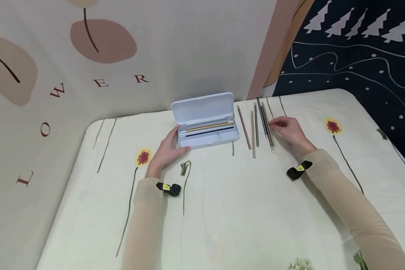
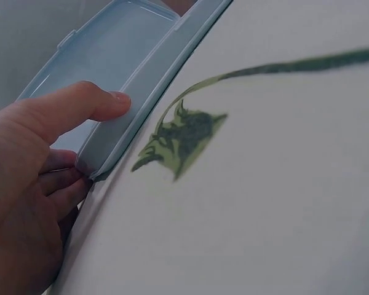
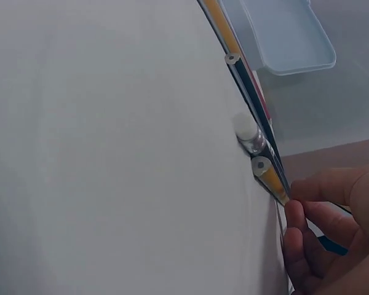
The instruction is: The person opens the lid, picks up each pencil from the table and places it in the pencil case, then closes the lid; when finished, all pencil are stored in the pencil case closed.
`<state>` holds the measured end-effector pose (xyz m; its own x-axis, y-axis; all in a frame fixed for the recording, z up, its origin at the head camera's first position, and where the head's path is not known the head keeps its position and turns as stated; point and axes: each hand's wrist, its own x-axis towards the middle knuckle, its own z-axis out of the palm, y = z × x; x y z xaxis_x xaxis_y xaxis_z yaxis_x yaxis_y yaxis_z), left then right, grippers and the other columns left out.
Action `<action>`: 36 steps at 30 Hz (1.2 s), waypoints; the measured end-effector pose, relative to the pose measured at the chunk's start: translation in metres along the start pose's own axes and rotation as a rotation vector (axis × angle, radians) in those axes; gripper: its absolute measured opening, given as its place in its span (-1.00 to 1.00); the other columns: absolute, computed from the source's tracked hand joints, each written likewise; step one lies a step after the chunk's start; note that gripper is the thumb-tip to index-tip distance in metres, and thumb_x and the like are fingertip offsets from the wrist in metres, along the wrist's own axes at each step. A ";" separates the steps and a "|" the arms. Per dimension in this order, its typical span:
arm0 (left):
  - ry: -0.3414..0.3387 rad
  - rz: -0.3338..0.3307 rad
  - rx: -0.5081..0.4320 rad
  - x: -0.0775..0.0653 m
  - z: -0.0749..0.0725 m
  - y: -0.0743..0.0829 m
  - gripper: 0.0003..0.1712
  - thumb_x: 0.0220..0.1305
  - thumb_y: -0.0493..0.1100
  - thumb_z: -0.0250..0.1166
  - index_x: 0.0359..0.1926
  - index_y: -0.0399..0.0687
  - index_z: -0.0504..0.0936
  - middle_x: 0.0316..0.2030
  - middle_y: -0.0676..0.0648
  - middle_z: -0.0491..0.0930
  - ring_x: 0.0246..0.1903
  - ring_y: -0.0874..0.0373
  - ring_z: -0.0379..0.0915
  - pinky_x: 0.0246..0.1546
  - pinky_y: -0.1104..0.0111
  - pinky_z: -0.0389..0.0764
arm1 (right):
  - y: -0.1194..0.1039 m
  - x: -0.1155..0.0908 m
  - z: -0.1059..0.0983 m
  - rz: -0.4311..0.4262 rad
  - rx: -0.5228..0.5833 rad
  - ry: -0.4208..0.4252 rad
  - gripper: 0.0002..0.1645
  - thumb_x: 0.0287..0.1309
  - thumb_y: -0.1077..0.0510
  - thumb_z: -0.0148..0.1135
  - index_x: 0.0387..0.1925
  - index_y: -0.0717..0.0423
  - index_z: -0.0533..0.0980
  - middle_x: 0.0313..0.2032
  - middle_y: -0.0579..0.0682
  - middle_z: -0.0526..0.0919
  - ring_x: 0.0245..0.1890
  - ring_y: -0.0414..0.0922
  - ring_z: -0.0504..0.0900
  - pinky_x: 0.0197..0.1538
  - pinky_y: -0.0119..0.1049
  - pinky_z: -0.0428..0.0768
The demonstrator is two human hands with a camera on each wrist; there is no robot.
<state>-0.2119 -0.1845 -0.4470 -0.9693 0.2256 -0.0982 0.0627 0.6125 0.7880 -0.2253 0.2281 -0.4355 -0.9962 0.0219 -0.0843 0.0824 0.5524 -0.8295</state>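
A light blue pencil case lies with its lid raised towards the wall; several pencils rest in its back compartment. My left hand grips its left end. In the left wrist view the thumb lies against the case's front wall, with the other fingers around the corner. To the right of the case several loose pencils lie on the cloth. My right hand is at the rightmost of them, pinching a yellow pencil between thumb and fingertips; part of that pencil is hidden by the fingers.
Among the loose pencils are a dark red one, a tan one and a dark one. A white cloth with printed flowers covers the table. Printed curtains hang behind it.
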 end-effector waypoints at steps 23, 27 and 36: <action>-0.003 -0.010 -0.007 0.000 0.001 0.001 0.07 0.14 -0.09 0.40 0.51 -0.12 -0.06 0.46 -0.15 0.05 0.45 0.00 -0.18 0.41 0.11 -0.10 | -0.002 0.008 0.007 0.058 -0.080 0.033 -0.58 0.24 0.22 0.16 0.12 0.29 0.46 -0.10 0.25 0.57 0.01 0.14 0.37 0.32 0.30 -0.26; -0.004 -0.013 -0.010 0.001 0.000 0.001 0.07 0.14 -0.09 0.40 0.52 -0.11 -0.06 0.46 -0.15 0.04 0.45 0.00 -0.18 0.41 0.11 -0.10 | -0.003 0.009 0.007 0.080 -0.086 0.026 -0.57 0.24 0.22 0.17 0.13 0.26 0.46 -0.09 0.25 0.56 0.03 0.14 0.37 0.32 0.29 -0.24; -0.002 -0.005 -0.007 0.001 0.000 0.000 0.07 0.14 -0.09 0.41 0.51 -0.13 -0.05 0.45 -0.16 0.06 0.44 0.00 -0.16 0.41 0.11 -0.09 | -0.005 0.010 0.006 0.105 -0.086 0.019 -0.56 0.24 0.22 0.19 0.14 0.26 0.47 -0.07 0.25 0.56 0.00 0.11 0.37 0.19 0.13 0.16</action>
<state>-0.2126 -0.1845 -0.4471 -0.9692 0.2237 -0.1032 0.0561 0.6085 0.7916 -0.2353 0.2201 -0.4354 -0.9826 0.0991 -0.1574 0.1848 0.6156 -0.7661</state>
